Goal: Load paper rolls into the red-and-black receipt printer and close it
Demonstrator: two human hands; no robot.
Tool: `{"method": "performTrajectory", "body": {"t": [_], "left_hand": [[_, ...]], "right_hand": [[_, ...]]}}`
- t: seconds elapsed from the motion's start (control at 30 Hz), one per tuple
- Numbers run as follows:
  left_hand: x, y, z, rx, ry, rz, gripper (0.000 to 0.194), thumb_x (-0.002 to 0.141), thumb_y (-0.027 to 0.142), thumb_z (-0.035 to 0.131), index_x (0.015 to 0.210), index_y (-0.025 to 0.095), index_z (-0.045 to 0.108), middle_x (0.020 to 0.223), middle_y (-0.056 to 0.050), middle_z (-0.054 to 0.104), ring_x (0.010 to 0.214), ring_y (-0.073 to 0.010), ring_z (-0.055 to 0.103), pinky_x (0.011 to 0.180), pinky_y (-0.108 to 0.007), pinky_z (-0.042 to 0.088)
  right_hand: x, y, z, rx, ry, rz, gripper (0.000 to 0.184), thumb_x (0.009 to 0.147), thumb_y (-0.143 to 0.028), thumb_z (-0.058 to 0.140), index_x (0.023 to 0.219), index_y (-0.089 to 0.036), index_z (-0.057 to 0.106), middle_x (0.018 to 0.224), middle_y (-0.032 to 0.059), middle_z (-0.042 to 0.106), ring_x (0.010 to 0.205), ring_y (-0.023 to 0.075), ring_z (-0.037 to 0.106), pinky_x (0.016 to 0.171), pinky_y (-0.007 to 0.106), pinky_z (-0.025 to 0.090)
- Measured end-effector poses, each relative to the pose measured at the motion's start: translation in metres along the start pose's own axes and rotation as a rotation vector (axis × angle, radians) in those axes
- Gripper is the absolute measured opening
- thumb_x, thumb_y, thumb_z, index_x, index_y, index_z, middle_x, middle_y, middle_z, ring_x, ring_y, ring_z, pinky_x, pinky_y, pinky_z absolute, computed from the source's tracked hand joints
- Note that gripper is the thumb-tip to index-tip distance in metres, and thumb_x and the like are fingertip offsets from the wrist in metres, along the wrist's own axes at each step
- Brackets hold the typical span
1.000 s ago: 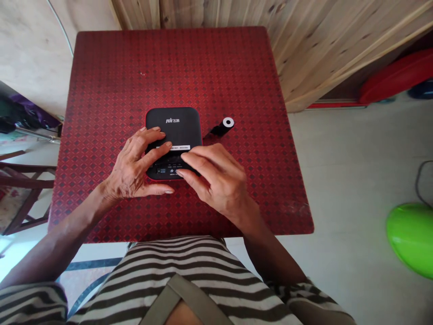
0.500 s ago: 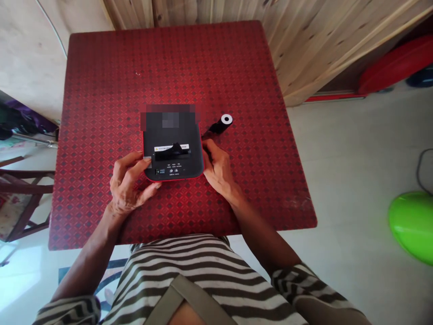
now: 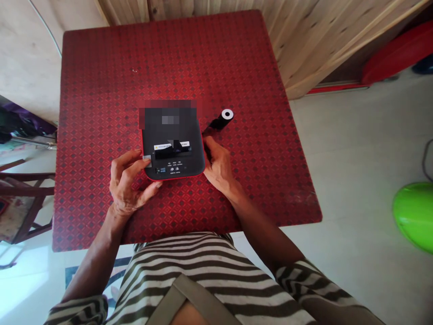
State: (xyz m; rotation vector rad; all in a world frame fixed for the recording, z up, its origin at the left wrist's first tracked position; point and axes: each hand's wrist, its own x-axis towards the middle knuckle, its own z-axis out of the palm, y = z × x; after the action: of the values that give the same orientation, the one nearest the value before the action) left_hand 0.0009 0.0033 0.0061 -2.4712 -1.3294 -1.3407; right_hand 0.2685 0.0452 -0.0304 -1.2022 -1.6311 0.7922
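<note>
A flat black printer-like box (image 3: 174, 131) with a red rim lies on the red table, its far part blurred by pixels. Near its front edge are a slot with a black strip, a white warning label and small printed icons. My left hand (image 3: 126, 183) grips its front left corner, forefinger on a small grey patch and thumb at the front edge. Against the right side curls my right hand (image 3: 219, 167), its fingertips partly hidden. Just beyond that hand lies a paper roll (image 3: 223, 119), dark outside with a white end and a dark core hole.
The table (image 3: 267, 153) has a red patterned cover and meets a wooden panel wall (image 3: 209, 9) at the back. A wooden chair (image 3: 30, 198) stands at left. On the floor at right is a bright green rounded object (image 3: 414, 216).
The view has shifted slightly. Both hands keep their places on the box, and the roll lies where it was beside it.
</note>
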Motion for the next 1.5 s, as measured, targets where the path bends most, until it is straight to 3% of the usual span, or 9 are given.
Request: {"method": "performTrajectory", "body": {"t": [0.17,0.8,0.93,1.03,1.13,1.2,1.37,1.5], "left_hand": [[-0.002,-0.001,0.002,-0.075,0.002,-0.077,0.055,0.091,0.048,0.086,0.137,0.025,0.067,0.131,-0.011,0.071,0.121,-0.0279,0.071,0.102,-0.046,0.063],[-0.002,-0.003,0.005,-0.205,-0.016,-0.160,0.052,0.090,0.052,0.087,0.130,0.025,0.069,0.122,-0.007,0.073,0.111,-0.0232,0.073,0.096,-0.040,0.061],[-0.004,-0.002,0.005,-0.157,-0.012,-0.097,0.054,0.093,0.049,0.084,0.138,0.026,0.066,0.124,-0.009,0.071,0.111,-0.0234,0.072,0.096,-0.039,0.062],[-0.004,-0.001,0.005,-0.120,-0.003,-0.058,0.055,0.095,0.047,0.082,0.142,0.025,0.064,0.124,-0.010,0.070,0.112,-0.0237,0.071,0.096,-0.039,0.062],[-0.004,0.000,0.006,-0.081,-0.002,-0.040,0.059,0.094,0.047,0.082,0.145,0.026,0.062,0.124,-0.010,0.069,0.112,-0.0242,0.071,0.094,-0.039,0.064],[-0.005,-0.001,0.006,-0.063,-0.003,-0.029,0.064,0.094,0.047,0.083,0.149,0.027,0.059,0.126,-0.009,0.069,0.112,-0.0244,0.072,0.093,-0.039,0.065],[-0.010,-0.004,0.005,-0.014,-0.037,-0.009,0.067,0.095,0.047,0.081,0.154,0.028,0.055,0.129,-0.010,0.070,0.115,-0.0250,0.074,0.096,-0.042,0.067],[-0.011,-0.002,0.005,-0.008,-0.055,-0.023,0.065,0.097,0.048,0.078,0.154,0.028,0.054,0.131,-0.010,0.070,0.117,-0.0246,0.074,0.098,-0.042,0.067]], "right_hand": [[0.000,-0.001,0.000,-0.003,-0.004,0.005,0.015,0.106,-0.026,0.050,0.094,-0.026,0.058,0.088,-0.0005,0.070,0.080,0.0153,0.065,0.078,0.031,0.052],[0.000,-0.001,0.001,-0.002,0.001,0.023,0.014,0.102,-0.022,0.052,0.094,-0.024,0.064,0.089,0.0001,0.074,0.076,0.0151,0.066,0.074,0.030,0.052],[0.001,-0.016,-0.010,0.015,0.067,0.029,0.012,0.103,-0.021,0.058,0.101,-0.024,0.069,0.091,0.0009,0.077,0.076,0.0157,0.071,0.069,0.029,0.054],[0.013,-0.043,-0.023,-0.167,0.133,-0.158,0.012,0.107,-0.022,0.062,0.104,-0.024,0.073,0.099,0.0035,0.080,0.086,0.0173,0.074,0.081,0.032,0.059],[0.040,-0.066,-0.023,-0.355,-0.026,-0.354,0.012,0.108,-0.023,0.066,0.107,-0.025,0.077,0.105,0.0044,0.081,0.101,0.0216,0.073,0.096,0.038,0.060],[0.060,-0.070,-0.012,-0.441,-0.167,-0.400,0.009,0.103,-0.020,0.071,0.103,-0.025,0.078,0.101,0.0043,0.079,0.103,0.0244,0.072,0.100,0.043,0.058],[0.094,-0.055,0.027,-0.597,-0.378,-0.390,0.021,0.095,-0.007,0.069,0.080,-0.021,0.075,0.073,0.0058,0.068,0.081,0.0236,0.069,0.082,0.039,0.056],[0.104,-0.044,0.035,-0.584,-0.444,-0.414,0.022,0.099,-0.017,0.065,0.078,-0.021,0.072,0.072,0.0079,0.066,0.081,0.0244,0.070,0.081,0.039,0.057]]}}
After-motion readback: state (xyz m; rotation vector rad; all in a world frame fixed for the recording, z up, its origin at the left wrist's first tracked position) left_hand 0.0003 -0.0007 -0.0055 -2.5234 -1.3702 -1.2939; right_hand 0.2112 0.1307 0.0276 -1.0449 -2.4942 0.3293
